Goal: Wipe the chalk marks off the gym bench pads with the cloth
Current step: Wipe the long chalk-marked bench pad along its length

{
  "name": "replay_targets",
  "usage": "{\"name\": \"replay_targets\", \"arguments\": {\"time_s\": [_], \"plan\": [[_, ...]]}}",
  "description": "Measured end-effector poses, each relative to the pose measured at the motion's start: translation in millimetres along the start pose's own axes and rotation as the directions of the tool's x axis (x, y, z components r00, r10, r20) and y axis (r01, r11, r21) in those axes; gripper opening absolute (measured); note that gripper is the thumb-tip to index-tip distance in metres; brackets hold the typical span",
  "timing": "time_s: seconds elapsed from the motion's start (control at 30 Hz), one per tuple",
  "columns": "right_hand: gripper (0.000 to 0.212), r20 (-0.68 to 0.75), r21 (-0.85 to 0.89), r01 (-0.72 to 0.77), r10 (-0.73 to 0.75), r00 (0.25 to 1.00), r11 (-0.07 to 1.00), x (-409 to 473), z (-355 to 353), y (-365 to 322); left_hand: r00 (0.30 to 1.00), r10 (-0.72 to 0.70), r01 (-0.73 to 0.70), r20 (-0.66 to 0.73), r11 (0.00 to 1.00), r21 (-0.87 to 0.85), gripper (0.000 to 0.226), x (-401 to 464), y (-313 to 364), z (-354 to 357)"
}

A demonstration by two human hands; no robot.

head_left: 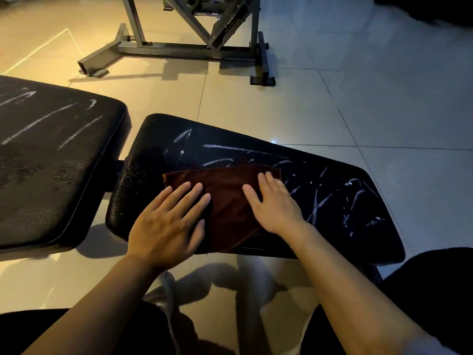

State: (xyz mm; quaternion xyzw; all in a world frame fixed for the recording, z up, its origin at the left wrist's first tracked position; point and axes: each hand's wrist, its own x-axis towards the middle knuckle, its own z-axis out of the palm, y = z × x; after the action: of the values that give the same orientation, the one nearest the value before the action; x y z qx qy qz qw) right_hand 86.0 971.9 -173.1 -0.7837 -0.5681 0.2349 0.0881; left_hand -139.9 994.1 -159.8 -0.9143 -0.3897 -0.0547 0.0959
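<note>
A dark brown cloth (227, 201) lies flat on the black seat pad (256, 155) of the gym bench. My left hand (169, 221) presses on the cloth's left side with straight, spread fingers. My right hand (273, 203) lies flat on the cloth's right side. White chalk marks (330, 198) streak the seat pad to the right of the cloth and above it. The larger back pad (51, 155) at the left also carries long chalk streaks.
A grey metal gym frame (194, 44) stands on the tiled floor (358, 98) behind the bench. My dark-clothed legs fill the bottom corners. A narrow gap separates the two pads.
</note>
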Motion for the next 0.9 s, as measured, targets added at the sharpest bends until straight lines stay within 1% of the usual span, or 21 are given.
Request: {"name": "replay_targets", "arguments": {"time_s": [0.07,0.17,0.23,0.3,0.33,0.43,0.57,0.67,0.7,0.8,0.83,0.9], "plan": [[0.072,-0.015,0.03,-0.02,0.02,1.0,0.999,-3,0,-2,1.0,0.009,-0.009,0.026,1.0,0.017,0.054,0,0,-3],[0.072,-0.021,0.012,-0.004,0.004,1.0,1.0,-58,13,0,0.996,0.064,-0.067,0.062,0.997,0.04,0.055,0,-3,-5],[0.08,0.053,0.016,-0.012,0.011,0.999,1.0,-101,19,1,0.989,0.127,-0.13,0.074,0.991,0.044,0.055,-1,-5,-3],[0.091,0.117,0.02,-0.048,0.045,0.992,0.999,-118,24,0,0.984,0.159,-0.162,0.08,0.986,0.036,0.055,-2,-7,0],[0.091,0.119,0.025,-0.06,0.057,0.991,0.998,-115,25,-1,0.984,0.161,-0.164,0.079,0.986,0.032,0.054,-2,-7,0],[0.083,0.045,0.06,-0.103,0.1,0.994,0.993,-75,27,1,0.985,0.149,-0.151,0.087,0.988,0.019,0.059,-4,-6,0],[0.083,0.003,0.092,-0.21,0.211,0.978,0.973,-18,21,7,0.984,0.135,-0.138,0.112,0.99,0.014,0.061,-3,-5,0],[0.076,-0.071,0.111,-0.209,0.218,0.973,0.972,-28,32,4,0.984,0.143,-0.145,0.102,0.989,0.013,0.061,-2,-5,1],[0.075,-0.074,0.113,-0.195,0.204,0.976,0.974,-41,36,2,0.985,0.146,-0.148,0.096,0.989,0.011,0.061,-1,-5,1],[0.075,-0.022,0.092,-0.136,0.139,0.99,0.986,-84,46,-7,0.986,0.153,-0.153,0.066,0.988,-0.005,0.06,-1,-3,3],[0.075,-0.002,0.091,-0.127,0.128,0.992,0.988,-90,45,-7,0.986,0.158,-0.158,0.05,0.987,-0.004,0.059,-2,-2,3],[0.072,0.021,0.142,-0.138,0.137,0.99,0.98,-76,37,0,0.985,0.171,-0.171,0.022,0.985,0.008,0.056,-2,-2,3]]}}
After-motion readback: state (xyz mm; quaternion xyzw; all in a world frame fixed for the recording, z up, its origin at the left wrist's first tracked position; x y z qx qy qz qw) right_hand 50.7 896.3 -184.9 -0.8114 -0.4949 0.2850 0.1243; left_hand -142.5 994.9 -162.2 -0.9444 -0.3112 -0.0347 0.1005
